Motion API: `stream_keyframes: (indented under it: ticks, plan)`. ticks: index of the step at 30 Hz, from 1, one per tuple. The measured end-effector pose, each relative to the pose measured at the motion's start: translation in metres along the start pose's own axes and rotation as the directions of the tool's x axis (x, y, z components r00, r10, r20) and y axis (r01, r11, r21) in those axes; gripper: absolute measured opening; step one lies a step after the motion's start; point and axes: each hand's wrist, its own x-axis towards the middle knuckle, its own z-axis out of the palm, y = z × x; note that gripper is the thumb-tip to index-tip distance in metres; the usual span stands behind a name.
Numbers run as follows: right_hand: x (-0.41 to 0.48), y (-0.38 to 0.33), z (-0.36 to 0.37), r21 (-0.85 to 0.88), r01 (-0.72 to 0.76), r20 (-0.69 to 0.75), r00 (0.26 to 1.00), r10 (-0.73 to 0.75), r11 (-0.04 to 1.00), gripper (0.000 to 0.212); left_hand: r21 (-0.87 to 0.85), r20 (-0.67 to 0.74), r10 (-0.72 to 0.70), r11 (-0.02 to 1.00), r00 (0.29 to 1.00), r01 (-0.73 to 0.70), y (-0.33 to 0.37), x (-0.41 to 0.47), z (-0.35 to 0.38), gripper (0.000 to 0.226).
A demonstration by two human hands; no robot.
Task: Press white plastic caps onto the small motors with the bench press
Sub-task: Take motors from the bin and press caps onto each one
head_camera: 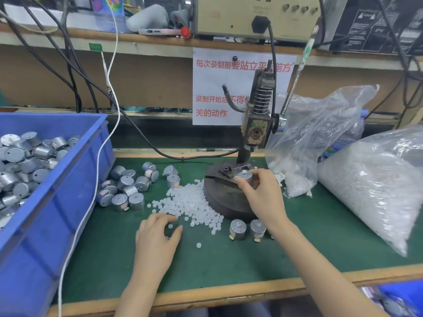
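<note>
**Right grip on a motor at the press, left hand over the loose caps**

Nearest me, on the green table (229,261), my left hand (158,236) rests palm down at the near edge of the pile of white caps (194,202). Its grip is loosely spread. Thumb and forefinger stand apart, and one cap lies on the mat in the gap between them, not pinched. A stray cap (198,245) lies alone just to the right.

Beside my right wrist two capped motors (238,229) stand upright, just in front of the round base (226,202) of the bench press (254,129).

My right hand (261,193) reaches onto that base, and its grip pinches a motor (246,177) with the thumb on the left and the fingers over the right. The motor sits upright against the metal fixture (231,171), with a small white cap (244,171) on top. The press head hangs well above it.

Left of the pile, loose motors (128,186) lie in a heap. Past a white cable (109,124), a blue bin (68,179) holds many more. To the right, two clear bags (377,186) are full of caps.

Behind the press hangs a paper sign (217,88) in red Chinese characters. The top line reads 每次录制前要站立平…前方, with the press column covering part of it. Below it I can read 录制开始, then a hidden stretch, then 关的动作. On the shelf above sits a beige box (229,17) whose lettering is too blurred to read.
</note>
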Motion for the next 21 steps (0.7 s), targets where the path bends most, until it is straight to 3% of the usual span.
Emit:
stream_keyframes:
  ticks: [5,11,16,21]
  plan:
    - [0.029,0.013,0.001,-0.286,0.155,0.093,0.987,-0.134,0.946,0.04,-0.004,0.003,-0.012,1.0,1.0,0.012,0.001,0.0,-0.002,0.014]
    - [0.037,0.02,0.008,-0.355,0.165,0.099,0.985,-0.138,0.92,0.041,0.001,0.003,0.002,1.0,1.0,-0.002,0.001,0.0,-0.002,0.007]
    - [0.041,0.02,0.008,-0.347,0.074,0.031,0.997,-0.067,0.935,0.04,0.011,-0.011,0.012,1.0,1.0,-0.012,-0.002,0.001,-0.001,0.007]
    - [0.046,0.011,0.008,-0.357,-0.061,0.079,0.992,0.095,0.932,0.052,0.027,-0.059,-0.012,1.0,0.998,0.014,-0.001,0.0,0.002,0.011]
